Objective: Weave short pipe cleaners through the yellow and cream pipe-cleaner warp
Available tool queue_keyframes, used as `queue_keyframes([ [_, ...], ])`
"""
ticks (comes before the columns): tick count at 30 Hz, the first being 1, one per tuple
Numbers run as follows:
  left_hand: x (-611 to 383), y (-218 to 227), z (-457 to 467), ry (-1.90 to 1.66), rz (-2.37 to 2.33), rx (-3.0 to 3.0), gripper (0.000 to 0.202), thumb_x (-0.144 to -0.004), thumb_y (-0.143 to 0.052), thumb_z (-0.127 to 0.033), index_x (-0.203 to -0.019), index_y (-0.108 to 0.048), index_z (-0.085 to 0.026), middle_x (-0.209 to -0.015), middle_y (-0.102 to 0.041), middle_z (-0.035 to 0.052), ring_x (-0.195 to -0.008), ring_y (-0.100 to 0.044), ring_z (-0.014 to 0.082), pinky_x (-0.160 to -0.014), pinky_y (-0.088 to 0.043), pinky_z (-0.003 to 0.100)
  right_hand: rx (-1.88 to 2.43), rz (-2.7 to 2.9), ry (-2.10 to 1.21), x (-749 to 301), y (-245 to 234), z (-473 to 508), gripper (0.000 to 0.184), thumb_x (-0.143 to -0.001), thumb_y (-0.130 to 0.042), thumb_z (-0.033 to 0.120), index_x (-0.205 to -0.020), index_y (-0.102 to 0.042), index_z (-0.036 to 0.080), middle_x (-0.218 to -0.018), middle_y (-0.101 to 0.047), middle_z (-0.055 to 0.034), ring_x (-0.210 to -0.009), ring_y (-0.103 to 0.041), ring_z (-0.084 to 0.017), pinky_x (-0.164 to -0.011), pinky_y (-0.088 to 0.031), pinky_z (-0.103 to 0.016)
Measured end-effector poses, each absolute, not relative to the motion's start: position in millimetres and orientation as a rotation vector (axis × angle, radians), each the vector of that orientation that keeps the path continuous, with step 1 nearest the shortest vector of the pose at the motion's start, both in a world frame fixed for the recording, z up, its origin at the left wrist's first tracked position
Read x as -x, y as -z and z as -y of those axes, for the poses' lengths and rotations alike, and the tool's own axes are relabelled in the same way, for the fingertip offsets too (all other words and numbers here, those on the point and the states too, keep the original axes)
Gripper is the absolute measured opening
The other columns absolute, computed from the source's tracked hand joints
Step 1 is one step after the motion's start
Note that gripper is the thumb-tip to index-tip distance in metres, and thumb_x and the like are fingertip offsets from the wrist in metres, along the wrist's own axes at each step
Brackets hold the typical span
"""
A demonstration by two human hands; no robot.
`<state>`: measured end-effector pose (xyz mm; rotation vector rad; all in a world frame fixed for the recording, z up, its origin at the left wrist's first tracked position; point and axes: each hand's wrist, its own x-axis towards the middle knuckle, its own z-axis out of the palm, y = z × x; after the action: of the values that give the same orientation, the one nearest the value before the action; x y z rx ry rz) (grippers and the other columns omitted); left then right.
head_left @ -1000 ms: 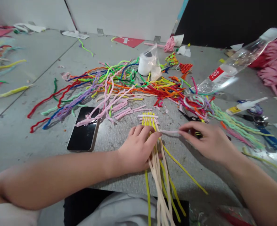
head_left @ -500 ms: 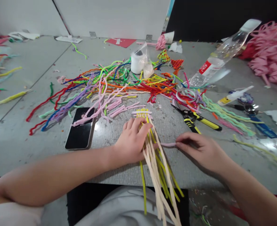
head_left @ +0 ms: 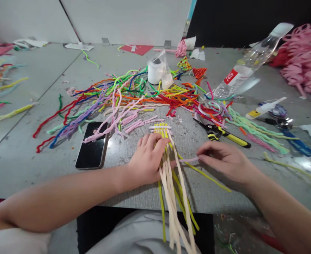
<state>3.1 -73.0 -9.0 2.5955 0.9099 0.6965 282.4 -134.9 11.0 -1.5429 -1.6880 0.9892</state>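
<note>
A small woven patch of yellow, cream and pink pipe cleaners lies on the grey table, its long loose strands trailing toward me over the front edge. My left hand rests on those strands just below the patch, fingers curled over them and pressing them down. My right hand pinches the end of a short pink pipe cleaner that reaches left across the strands.
A heap of coloured pipe cleaners spreads behind the patch. A black phone lies to the left, yellow-handled pliers and a tape ring to the right. Behind these are a plastic bottle, glue tube and white roll.
The view shifted. My right hand drew toward me with the pink piece, uncovering the pliers, then rose slightly. One yellow strand swung out to the right. My left hand stays pressed on the strands.
</note>
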Motion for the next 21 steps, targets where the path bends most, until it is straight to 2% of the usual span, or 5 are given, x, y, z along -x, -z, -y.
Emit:
queue_keyframes([
  [3,-3,9,73,-0.678,-0.915,-2.606,0.051,-0.101,-0.058,-0.053,-0.136,-0.055,-0.016,-0.128,-0.057,0.0184,-0.114,-0.055,0.0358,-0.099,-0.051,0.057,1.557,1.688,-1.03,-269,-2,131,0.023,-0.09,-0.073,0.047,-0.087,-0.074,0.024,-0.078,-0.073,-0.0037,-0.067,-0.065,-0.019,-0.061,-0.052,-0.031],
  [11,0,3,72,-0.601,-1.117,-2.595,0.05,-0.095,-0.063,-0.054,-0.125,-0.056,-0.015,-0.124,-0.055,0.0196,-0.115,-0.057,0.0374,-0.096,-0.054,0.057,1.53,1.592,-1.099,-233,-4,104,0.026,-0.088,-0.074,0.048,-0.091,-0.072,0.022,-0.085,-0.078,-0.0045,-0.079,-0.072,-0.022,-0.075,-0.059,-0.035],
  [14,6,-9,70,-0.386,-1.299,-2.58,0.046,-0.09,-0.068,-0.047,-0.118,-0.056,-0.012,-0.116,-0.059,0.0213,-0.109,-0.061,0.0401,-0.091,-0.056,0.057,1.549,1.605,-1.053,-226,-5,94,0.026,-0.085,-0.076,0.048,-0.09,-0.071,0.022,-0.085,-0.078,-0.0049,-0.078,-0.072,-0.022,-0.076,-0.059,-0.037],
  [17,10,-24,68,-0.048,-1.274,-2.567,0.031,-0.091,-0.065,-0.039,-0.108,-0.059,-0.014,-0.101,-0.067,0.0178,-0.094,-0.068,0.0383,-0.083,-0.058,0.055,1.541,1.698,-1.014,-224,-2,93,0.023,-0.087,-0.075,0.045,-0.09,-0.072,0.022,-0.084,-0.078,-0.005,-0.076,-0.072,-0.022,-0.072,-0.057,-0.035],
  [21,7,-36,61,0.085,-1.241,-2.538,0.02,-0.091,-0.068,-0.037,-0.094,-0.065,-0.017,-0.094,-0.07,0.0133,-0.091,-0.071,0.0353,-0.08,-0.058,0.048,1.502,1.788,-0.968,-228,6,98,0.02,-0.092,-0.072,0.042,-0.094,-0.075,0.022,-0.088,-0.079,-0.0047,-0.076,-0.071,-0.021,-0.069,-0.056,-0.033],
])
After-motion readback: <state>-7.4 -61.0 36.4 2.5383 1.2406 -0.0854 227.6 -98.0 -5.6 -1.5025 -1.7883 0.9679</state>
